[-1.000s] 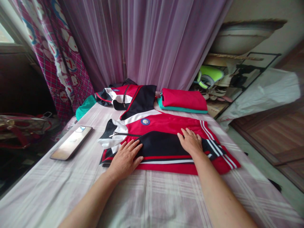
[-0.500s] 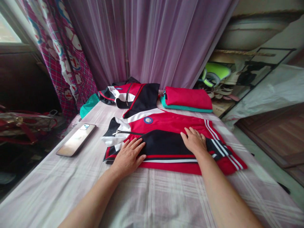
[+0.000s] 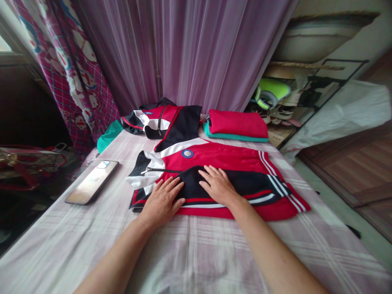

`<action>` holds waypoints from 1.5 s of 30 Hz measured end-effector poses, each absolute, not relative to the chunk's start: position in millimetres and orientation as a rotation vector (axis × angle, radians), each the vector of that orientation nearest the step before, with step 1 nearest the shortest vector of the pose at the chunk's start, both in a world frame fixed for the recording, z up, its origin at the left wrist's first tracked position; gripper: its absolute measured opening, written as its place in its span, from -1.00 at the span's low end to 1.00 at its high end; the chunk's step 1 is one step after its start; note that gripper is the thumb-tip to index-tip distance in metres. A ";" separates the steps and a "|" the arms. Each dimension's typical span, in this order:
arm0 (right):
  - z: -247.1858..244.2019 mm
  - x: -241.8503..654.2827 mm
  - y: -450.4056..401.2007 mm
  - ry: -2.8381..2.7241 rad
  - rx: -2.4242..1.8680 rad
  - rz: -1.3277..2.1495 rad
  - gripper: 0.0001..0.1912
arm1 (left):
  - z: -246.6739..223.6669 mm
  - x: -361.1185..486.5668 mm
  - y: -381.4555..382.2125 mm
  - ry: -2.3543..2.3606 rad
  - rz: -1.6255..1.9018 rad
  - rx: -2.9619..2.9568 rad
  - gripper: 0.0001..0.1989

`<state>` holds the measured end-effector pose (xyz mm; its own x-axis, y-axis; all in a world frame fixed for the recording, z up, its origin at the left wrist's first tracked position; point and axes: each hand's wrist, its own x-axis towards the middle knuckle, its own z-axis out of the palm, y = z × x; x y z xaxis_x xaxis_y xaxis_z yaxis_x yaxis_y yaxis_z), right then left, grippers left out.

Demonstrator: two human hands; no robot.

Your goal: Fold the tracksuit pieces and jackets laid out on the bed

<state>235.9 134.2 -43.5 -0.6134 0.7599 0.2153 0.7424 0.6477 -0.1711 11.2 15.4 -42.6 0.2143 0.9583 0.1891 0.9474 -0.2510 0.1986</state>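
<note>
A red, navy and white zip jacket (image 3: 226,154) lies on the table, its near sleeve folded over the front. The collar (image 3: 137,167) points left, with a zip pull at its opening and a round blue badge on the red chest. My left hand (image 3: 162,199) rests palm down, fingers spread, on the jacket just below the collar. Flat on the dark folded sleeve lies my right hand (image 3: 218,185), fingers outstretched, a short way right of the left one. Neither hand grips the fabric. The second sleeve (image 3: 180,124) stretches away toward the back.
A phone (image 3: 92,181) lies left of the jacket on the checked tablecloth (image 3: 196,257). Behind are another similar jacket (image 3: 153,120) and a folded red and green stack (image 3: 237,124). A purple curtain (image 3: 190,53) hangs behind the table; a shoe rack (image 3: 346,81) stands right.
My right hand has slid left along the jacket, from near the striped hem to its middle. My left hand stays near the collar. The view has shifted slightly.
</note>
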 end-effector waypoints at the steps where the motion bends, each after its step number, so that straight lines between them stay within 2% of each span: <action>1: -46.3 236.2 134.7 -2.595 -1.222 0.110 -0.53 | -43.1 11.0 15.5 1.898 0.429 2.414 -0.47; 8: -52.8 272.4 165.5 -2.406 -1.201 0.097 -0.63 | -42.5 11.2 16.3 1.899 0.413 2.406 -0.46; 12: -52.0 308.8 183.9 -2.045 -1.264 0.179 -0.68 | -40.7 11.7 15.9 1.902 0.394 2.408 -0.46; 18: -41.4 344.1 198.9 -0.911 -1.268 0.736 -0.68 | -38.4 12.1 15.5 1.898 0.393 2.403 -0.46; 20: -31.9 347.0 198.6 -0.723 -1.181 0.887 -0.71 | -37.6 12.1 15.5 1.896 0.387 2.401 -0.46; 28: 25.6 332.0 179.5 -0.978 -0.721 1.240 -0.45 | -37.8 11.7 16.3 1.884 0.374 2.378 -0.44; 36: -23.3 301.5 176.2 -0.980 -0.980 1.196 -0.41 | -40.0 10.5 16.8 1.889 0.379 2.383 -0.44; 45: -3.1 289.9 170.2 -1.089 -0.852 1.190 -0.42 | -40.0 10.6 16.8 1.886 0.372 2.382 -0.45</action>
